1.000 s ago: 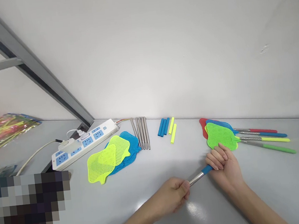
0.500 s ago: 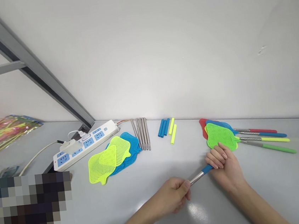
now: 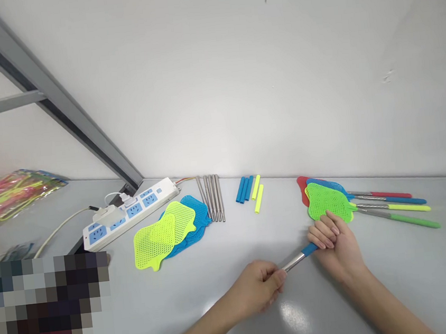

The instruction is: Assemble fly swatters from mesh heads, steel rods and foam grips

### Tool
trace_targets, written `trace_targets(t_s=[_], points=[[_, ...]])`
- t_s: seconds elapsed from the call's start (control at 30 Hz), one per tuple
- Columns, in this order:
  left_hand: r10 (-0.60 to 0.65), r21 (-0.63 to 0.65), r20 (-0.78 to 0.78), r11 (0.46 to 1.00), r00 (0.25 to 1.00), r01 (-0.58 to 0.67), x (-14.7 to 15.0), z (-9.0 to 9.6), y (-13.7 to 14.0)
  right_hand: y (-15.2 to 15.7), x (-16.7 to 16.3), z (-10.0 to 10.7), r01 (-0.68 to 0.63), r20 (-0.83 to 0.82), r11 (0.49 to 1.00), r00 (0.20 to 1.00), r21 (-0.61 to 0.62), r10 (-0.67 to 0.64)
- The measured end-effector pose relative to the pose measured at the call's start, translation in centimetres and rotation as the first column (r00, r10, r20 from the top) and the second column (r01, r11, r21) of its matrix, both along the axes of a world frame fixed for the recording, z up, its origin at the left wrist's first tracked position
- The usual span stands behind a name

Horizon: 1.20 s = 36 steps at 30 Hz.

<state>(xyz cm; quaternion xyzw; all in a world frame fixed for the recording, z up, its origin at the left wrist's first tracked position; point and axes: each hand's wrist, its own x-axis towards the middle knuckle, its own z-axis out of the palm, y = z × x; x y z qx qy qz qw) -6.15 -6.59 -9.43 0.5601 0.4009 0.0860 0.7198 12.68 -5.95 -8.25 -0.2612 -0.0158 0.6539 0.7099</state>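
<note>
Between my hands runs a metal rod (image 3: pixel 294 261) with a blue grip sleeve (image 3: pixel 310 249) on its right end. My left hand (image 3: pixel 261 286) is closed around the bare metal end. My right hand (image 3: pixel 335 245) wraps the blue sleeve and hides most of it. Just beyond the right hand lie several assembled fly swatters, a green one (image 3: pixel 329 202) on top, their handles pointing right. Loose yellow swatter heads (image 3: pixel 155 243) and blue swatter heads (image 3: pixel 196 210) overlap on the left. Several metal rods (image 3: pixel 214 197) and loose blue sleeves (image 3: pixel 244 189) and yellow sleeves (image 3: pixel 259 199) lie at the back.
A white power strip (image 3: pixel 132 213) with plugs and cables lies on the left of the grey table (image 3: pixel 150 313). Behind it stands a grey metal frame (image 3: pixel 69 109). Plastic-wrapped packs (image 3: pixel 14 191) sit far left. A white wall (image 3: pixel 238 80) closes off the back.
Both hands keep the same hold on the rod and sleeve, almost unmoved. The camera view has shifted very slightly.
</note>
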Motion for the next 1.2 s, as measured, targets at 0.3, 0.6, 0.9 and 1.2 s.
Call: trace_targets(t_s=[0.3, 0.6, 0.9, 1.2], points=[[0.005, 0.039, -0.038, 0.999, 0.999, -0.004, 0.1, 0.4, -0.2, 0.1, 0.0, -0.2, -0.001, 0.018, 1.0, 1.0, -0.001, 0.001], [0.041, 0.251, -0.146, 0.968, 0.988, -0.004, 0.1, 0.7, 0.0, 0.1, 0.0, -0.3, -0.003, 0.039, 1.0, 0.999, -0.004, 0.003], [0.119, 0.581, -0.225, 0.813, 0.967, 0.035, -0.1, 1.5, 0.1, 0.3, 0.2, -0.2, 0.006, 0.024, 0.999, 1.0, -0.033, -0.005], [0.186, 0.618, -0.209, 0.786, 0.96, -0.018, -0.1, 1.5, 0.7, 0.4, 0.0, -0.5, 0.018, 0.043, 0.999, 0.999, -0.036, -0.016]])
